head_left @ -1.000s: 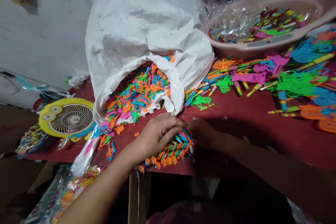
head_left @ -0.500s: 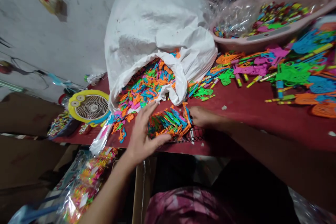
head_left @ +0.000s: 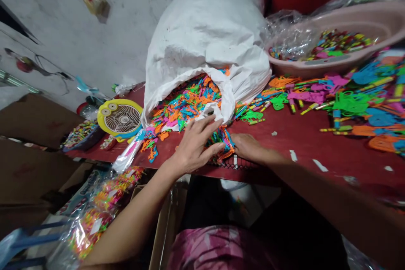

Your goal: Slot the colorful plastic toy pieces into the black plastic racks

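Note:
My left hand is open, its fingers stretched out over a row of small colourful plastic pieces and hiding most of them. The pieces stand packed in a black mesh basket near the table's front edge. At the row's right end is my right hand, closed, with its fingers curled against the pieces; what they hold is hidden. Just behind both hands, a big white sack lies with its mouth towards me, full of loose plastic pieces.
The red table carries a yellow fan at left and a pink basin at back right. Colourful toy parts are heaped below the basin. Bagged pieces and a cardboard box stand below the table's front edge.
My left hand has moved right over the row of pieces, covering more of it. My right hand stays at the row's right end. The camera view has shifted a little.

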### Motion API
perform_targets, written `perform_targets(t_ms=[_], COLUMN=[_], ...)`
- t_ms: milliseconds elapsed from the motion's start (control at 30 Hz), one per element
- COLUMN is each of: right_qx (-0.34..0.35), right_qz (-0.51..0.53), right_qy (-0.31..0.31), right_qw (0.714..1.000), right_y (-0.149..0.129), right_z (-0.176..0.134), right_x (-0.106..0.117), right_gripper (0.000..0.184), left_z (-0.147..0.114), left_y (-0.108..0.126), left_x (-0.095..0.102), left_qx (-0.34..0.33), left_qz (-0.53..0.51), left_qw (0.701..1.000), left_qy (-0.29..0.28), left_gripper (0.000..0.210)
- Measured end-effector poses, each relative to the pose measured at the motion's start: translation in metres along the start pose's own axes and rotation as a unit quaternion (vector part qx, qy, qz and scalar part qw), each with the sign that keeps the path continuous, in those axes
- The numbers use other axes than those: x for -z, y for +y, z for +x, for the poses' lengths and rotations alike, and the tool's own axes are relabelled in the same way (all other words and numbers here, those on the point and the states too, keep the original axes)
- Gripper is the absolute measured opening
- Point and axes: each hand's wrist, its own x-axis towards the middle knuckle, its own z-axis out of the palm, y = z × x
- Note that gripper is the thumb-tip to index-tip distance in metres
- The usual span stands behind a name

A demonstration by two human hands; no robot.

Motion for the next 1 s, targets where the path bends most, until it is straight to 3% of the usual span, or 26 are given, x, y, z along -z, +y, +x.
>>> perform_targets(t_ms=[167, 433, 833, 1000], right_qx=[-0.015, -0.027, -0.057, -0.038], right_qz=[0.014, 0.036, 0.031, 0.018], right_qy=[-0.013, -0.056, 0.010, 0.023], right_qw=[1.000, 0.997, 0.998, 0.999], right_y=[0.001, -0.005, -0.009, -0.015], right_z=[-0.002, 0.003, -0.011, -0.023], right_x=[-0.001, -0.003, -0.010, 0.001], right_gripper=[0.029, 0.032, 0.036, 0.031], left_z=[0.032, 0.035, 0.036, 0.034], left_y=[-0.019, -0.028, -0.030, -0.028], left_x=[-0.018, -0.020, -0.027, -0.025], left_qx=[-0.064, -0.051, -0.023, 0.002], left_qz=[-0.062, -0.060, -0.063, -0.059], left_qw=[0.994, 0.996, 0.996, 0.996], left_qy=[-0.064, -0.052, -0.059, -0.071], left_gripper=[0.036, 0.028, 0.028, 0.028])
